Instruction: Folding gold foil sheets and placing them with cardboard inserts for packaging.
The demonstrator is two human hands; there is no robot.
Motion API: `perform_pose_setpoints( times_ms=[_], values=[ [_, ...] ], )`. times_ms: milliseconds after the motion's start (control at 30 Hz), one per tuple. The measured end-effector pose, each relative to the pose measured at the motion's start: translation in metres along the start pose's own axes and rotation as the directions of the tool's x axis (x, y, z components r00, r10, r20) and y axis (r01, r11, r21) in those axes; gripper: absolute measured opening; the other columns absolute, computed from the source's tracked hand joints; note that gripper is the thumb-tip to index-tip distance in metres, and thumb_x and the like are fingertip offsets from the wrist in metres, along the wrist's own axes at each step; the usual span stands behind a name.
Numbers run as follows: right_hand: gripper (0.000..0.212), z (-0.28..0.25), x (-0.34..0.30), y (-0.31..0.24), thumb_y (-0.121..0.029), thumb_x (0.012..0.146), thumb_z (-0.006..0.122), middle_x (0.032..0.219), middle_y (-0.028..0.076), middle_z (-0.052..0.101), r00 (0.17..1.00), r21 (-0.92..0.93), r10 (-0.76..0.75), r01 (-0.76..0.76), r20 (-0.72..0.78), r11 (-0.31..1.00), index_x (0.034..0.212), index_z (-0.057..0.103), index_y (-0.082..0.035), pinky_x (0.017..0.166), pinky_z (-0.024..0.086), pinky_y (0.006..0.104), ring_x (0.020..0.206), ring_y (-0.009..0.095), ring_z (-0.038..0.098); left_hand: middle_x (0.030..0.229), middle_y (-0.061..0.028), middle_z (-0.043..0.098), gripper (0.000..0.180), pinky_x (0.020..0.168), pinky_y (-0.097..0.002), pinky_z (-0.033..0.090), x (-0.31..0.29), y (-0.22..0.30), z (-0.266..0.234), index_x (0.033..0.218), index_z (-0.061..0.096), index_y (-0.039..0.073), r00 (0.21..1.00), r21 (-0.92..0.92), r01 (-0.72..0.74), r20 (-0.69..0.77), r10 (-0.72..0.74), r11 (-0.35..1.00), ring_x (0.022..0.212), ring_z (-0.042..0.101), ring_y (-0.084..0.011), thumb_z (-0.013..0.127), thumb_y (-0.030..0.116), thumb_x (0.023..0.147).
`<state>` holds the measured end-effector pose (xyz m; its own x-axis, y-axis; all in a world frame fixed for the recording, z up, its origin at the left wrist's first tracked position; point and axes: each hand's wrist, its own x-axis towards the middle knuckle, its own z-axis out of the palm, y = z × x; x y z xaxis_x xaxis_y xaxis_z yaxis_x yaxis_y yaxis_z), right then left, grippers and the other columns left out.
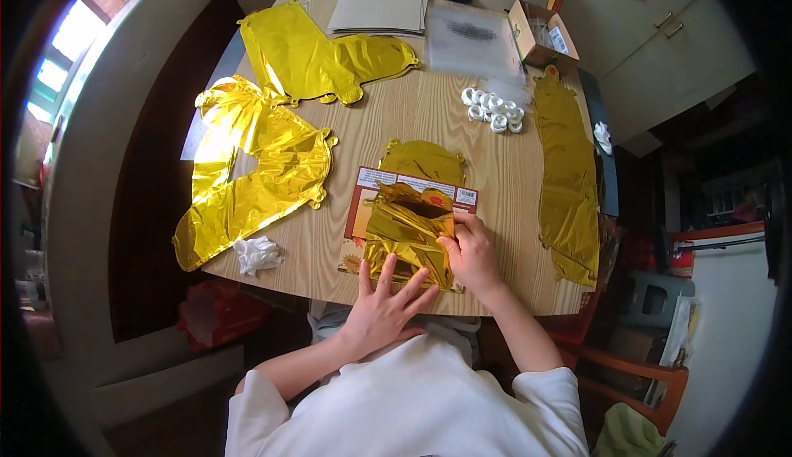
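A gold foil balloon, folded and creased, lies on a printed card at the table's near edge. My left hand rests on its lower part with the fingers spread. At the right edge, my right hand pinches the foil between thumb and fingers. Another piece of gold foil sticks out beyond the card's far edge; whether it joins the folded balloon is hidden.
Flat gold foil balloons lie at far left, left and right. White ribbon rolls, a clear plastic bag, a stack of cards and a small open box sit farther back. Crumpled white material lies near left.
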<state>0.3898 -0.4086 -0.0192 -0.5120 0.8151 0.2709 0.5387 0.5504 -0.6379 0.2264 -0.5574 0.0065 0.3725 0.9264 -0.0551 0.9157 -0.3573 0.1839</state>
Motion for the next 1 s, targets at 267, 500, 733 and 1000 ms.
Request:
perform_pose_setpoints(
  times_ms=[267, 500, 733, 1000],
  values=[
    [0.023, 0.003, -0.002, 0.002, -0.005, 0.082, 0.068, 0.111, 0.01, 0.056, 0.999, -0.026, -0.047, 0.046, -0.015, 0.999, 0.103, 0.059, 0.0, 0.09, 0.046, 0.0413, 0.103, 0.032, 0.055, 0.148, -0.0142, 0.04, 0.076, 0.112, -0.0581, 0.025, -0.018, -0.01, 0.003, 0.14, 0.048, 0.01, 0.995, -0.063, 0.038, -0.087, -0.043, 0.997, 0.139, 0.034, -0.0364, 0.06, 0.06, 0.084],
    [0.023, 0.003, -0.003, 0.002, -0.005, 0.081, 0.069, 0.11, 0.009, 0.056, 0.998, -0.036, -0.052, 0.051, -0.033, 0.998, 0.101, 0.059, -0.001, 0.088, 0.046, 0.0417, 0.101, 0.032, 0.056, 0.145, -0.0165, 0.043, 0.076, 0.111, -0.0501, 0.027, -0.04, -0.018, 0.005, 0.136, 0.05, 0.002, 0.981, 0.023, 0.154, -0.127, -0.15, 0.988, 0.136, 0.039, -0.0304, 0.064, 0.054, 0.083],
    [0.023, 0.005, -0.003, 0.0, -0.006, 0.08, 0.069, 0.109, 0.008, 0.057, 0.997, -0.063, -0.058, 0.055, -0.048, 0.996, 0.1, 0.059, -0.001, 0.088, 0.046, 0.0417, 0.099, 0.031, 0.056, 0.147, -0.0188, 0.041, 0.085, 0.112, -0.0573, 0.019, -0.04, -0.017, 0.01, 0.139, 0.047, 0.0, 0.971, 0.128, 0.227, -0.11, -0.214, 0.965, 0.14, 0.036, -0.0297, 0.058, 0.063, 0.083],
    [0.024, 0.002, -0.003, 0.002, -0.008, 0.084, 0.067, 0.112, 0.013, 0.058, 0.999, -0.038, -0.054, 0.054, -0.007, 0.998, 0.106, 0.06, 0.001, 0.09, 0.047, 0.0416, 0.104, 0.034, 0.057, 0.147, -0.0254, 0.038, 0.091, 0.112, -0.0614, 0.02, -0.035, -0.013, -0.004, 0.139, 0.045, -0.003, 0.945, 0.065, 0.319, -0.094, -0.313, 0.945, 0.141, 0.03, -0.0392, 0.053, 0.069, 0.083]
  ],
)
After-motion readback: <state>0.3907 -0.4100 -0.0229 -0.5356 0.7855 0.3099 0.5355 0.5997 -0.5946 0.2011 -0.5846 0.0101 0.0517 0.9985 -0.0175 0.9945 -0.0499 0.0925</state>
